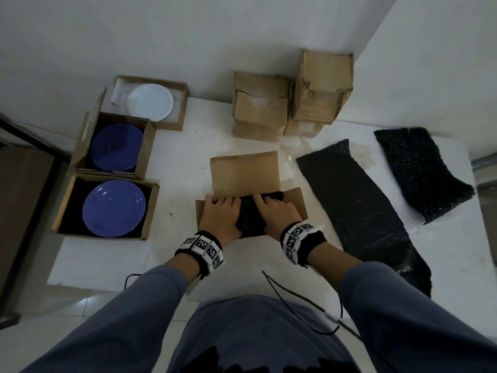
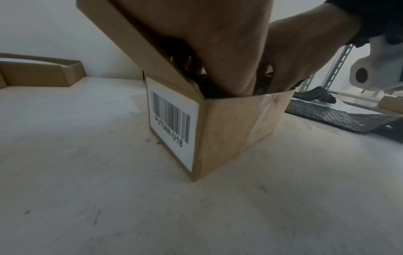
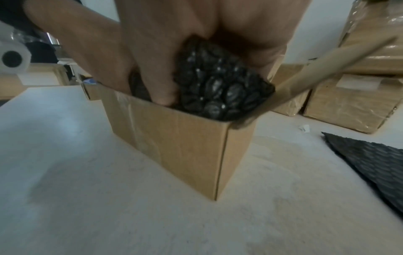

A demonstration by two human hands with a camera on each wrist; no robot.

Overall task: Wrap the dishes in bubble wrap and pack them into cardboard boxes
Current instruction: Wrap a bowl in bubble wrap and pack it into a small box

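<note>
Both hands are down in the open cardboard box (image 1: 243, 173) in the middle of the white surface (image 1: 174, 200). The left hand (image 1: 219, 216) and right hand (image 1: 277, 214) have their fingers curled over the black bubble-wrapped bundle (image 1: 250, 219), pressing it into the box. Blue plates (image 1: 114, 208) and a white plate (image 1: 150, 102) sit in boxes off to the left, with spare black bubble wrap sheets (image 1: 357, 195) on the right.
</note>
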